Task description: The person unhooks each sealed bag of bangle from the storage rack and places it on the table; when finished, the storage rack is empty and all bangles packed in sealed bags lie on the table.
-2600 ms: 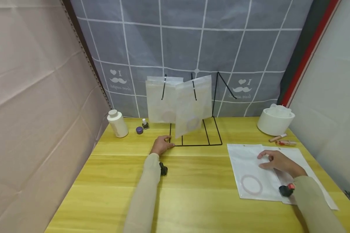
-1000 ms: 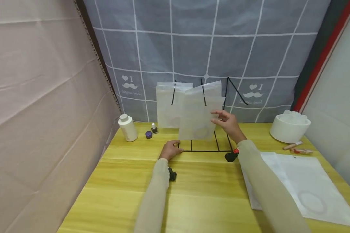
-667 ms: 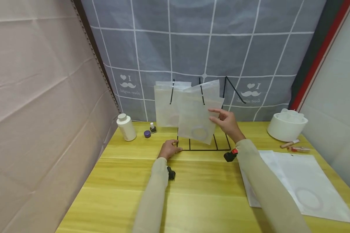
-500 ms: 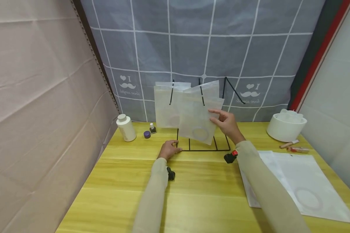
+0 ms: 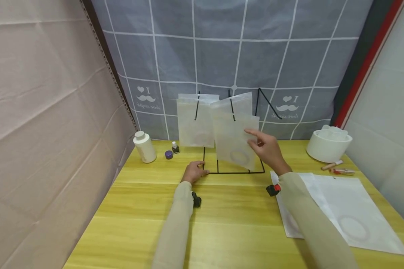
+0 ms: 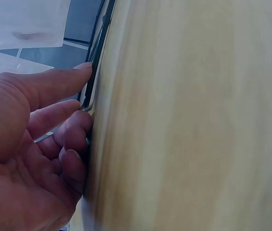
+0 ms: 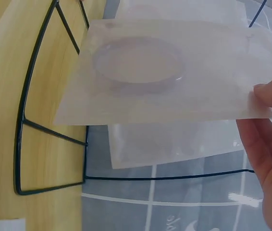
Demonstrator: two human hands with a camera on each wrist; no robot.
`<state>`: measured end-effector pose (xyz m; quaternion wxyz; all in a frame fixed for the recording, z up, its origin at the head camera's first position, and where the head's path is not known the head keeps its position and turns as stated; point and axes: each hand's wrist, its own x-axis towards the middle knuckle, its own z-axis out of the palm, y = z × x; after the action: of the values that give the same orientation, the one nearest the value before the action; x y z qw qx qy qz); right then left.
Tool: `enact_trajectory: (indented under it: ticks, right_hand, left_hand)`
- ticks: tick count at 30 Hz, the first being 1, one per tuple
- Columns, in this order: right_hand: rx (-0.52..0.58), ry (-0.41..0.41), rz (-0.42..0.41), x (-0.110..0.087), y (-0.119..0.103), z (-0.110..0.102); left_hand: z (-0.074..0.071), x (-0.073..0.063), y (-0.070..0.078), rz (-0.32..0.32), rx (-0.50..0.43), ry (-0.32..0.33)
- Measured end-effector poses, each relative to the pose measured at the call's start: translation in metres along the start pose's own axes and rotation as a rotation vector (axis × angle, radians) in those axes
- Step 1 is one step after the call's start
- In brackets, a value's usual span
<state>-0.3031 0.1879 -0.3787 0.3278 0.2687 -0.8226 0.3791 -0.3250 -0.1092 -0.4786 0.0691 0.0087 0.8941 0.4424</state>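
So from my end I've got the right hand [image 5: 268, 149] pinching a translucent whitish plastic bag [image 5: 235, 138] near its edge, thumb on one face and fingers on the other, so that grip is pretty much closed with just the film in it. A ring shape shows through near the bag's bottom. It's up in the air, tilted a bit, right in front of the similar whitish bag hung on the middle prong [image 5: 242, 106]; can't tell if the two touch. Left hand [image 5: 193, 172] has thumb and forefinger nipped on the front left corner of the black metal wire rack [image 5: 237, 173], other fingers curled in. More whitish bags [image 5: 193, 121] hang on the left prong. Over on the right of the yellow wood-grain table [image 5: 222, 213] I see large white flat bags [image 5: 360, 209] overlapping, partly under the right sleeve [image 5: 309, 209].
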Motion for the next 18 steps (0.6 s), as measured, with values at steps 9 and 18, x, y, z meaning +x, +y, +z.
enact_trajectory:
  ticks: [9,18]
  right_hand:
    - [-0.201,0.002,-0.181,-0.011,-0.016,-0.020]
    - [-0.245,-0.068,-0.242,-0.014,-0.036,-0.046]
  left_hand:
    - [0.003,0.002,-0.002,-0.013,0.000,-0.001]
    - [0.000,0.001,0.001,-0.032,-0.029,-0.015]
